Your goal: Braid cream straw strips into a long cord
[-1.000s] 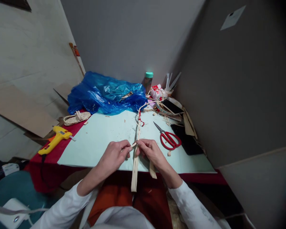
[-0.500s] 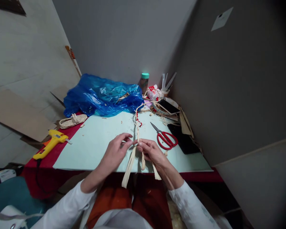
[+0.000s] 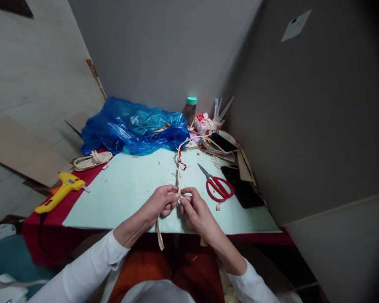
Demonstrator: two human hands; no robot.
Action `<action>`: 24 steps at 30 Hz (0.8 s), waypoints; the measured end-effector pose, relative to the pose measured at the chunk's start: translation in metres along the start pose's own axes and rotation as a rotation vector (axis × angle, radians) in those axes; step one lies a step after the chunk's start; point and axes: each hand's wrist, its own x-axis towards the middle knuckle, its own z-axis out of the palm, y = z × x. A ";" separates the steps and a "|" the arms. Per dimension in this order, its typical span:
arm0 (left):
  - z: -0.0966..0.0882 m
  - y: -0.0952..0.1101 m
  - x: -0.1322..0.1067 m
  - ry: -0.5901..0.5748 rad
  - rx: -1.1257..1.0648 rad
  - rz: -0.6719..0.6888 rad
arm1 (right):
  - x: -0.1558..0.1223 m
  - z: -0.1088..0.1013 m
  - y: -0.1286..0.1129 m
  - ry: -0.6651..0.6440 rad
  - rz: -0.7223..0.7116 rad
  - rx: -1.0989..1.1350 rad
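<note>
A pale braided cord (image 3: 178,174) of flat plant-fibre strips runs from my hands toward the back of the table. My left hand (image 3: 162,201) pinches the working end of the braid, and one loose strip (image 3: 159,235) hangs below it past the table edge. Close beside it, my right hand (image 3: 194,208) has its fingers closed on the strips at the same spot. The strips under the right palm are mostly hidden. Red thread (image 3: 181,162) lies against the cord farther up. Red-handled scissors (image 3: 219,188) rest just right of my right hand.
A blue plastic bag (image 3: 129,126) fills the back left. At left lie a woven sandal-shaped piece (image 3: 93,160) and a yellow glue gun (image 3: 61,191). A phone (image 3: 222,142), a black tablet-like slab (image 3: 244,189) and a green-lidded jar (image 3: 191,108) are at right and back.
My left hand has closed in on the braid and now pinches it beside my right hand. The strip hanging between my hands now hangs under the left one. The view has shifted slightly.
</note>
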 end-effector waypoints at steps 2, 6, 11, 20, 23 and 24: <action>0.000 -0.001 0.000 0.040 0.025 0.013 | -0.004 0.000 -0.002 0.008 -0.001 -0.046; 0.000 -0.001 0.000 0.043 0.039 0.018 | -0.008 -0.013 -0.011 -0.086 -0.012 -0.062; -0.004 0.001 0.003 0.013 -0.030 -0.019 | -0.004 -0.038 -0.017 -0.245 0.074 -0.012; -0.011 0.002 0.005 -0.085 -0.209 -0.059 | 0.008 -0.054 0.000 -0.227 0.177 0.216; -0.012 0.002 0.004 -0.095 -0.205 -0.066 | 0.008 -0.057 -0.002 -0.181 0.141 0.128; -0.012 0.002 0.004 -0.094 -0.204 -0.067 | 0.007 -0.057 -0.003 -0.205 0.156 0.152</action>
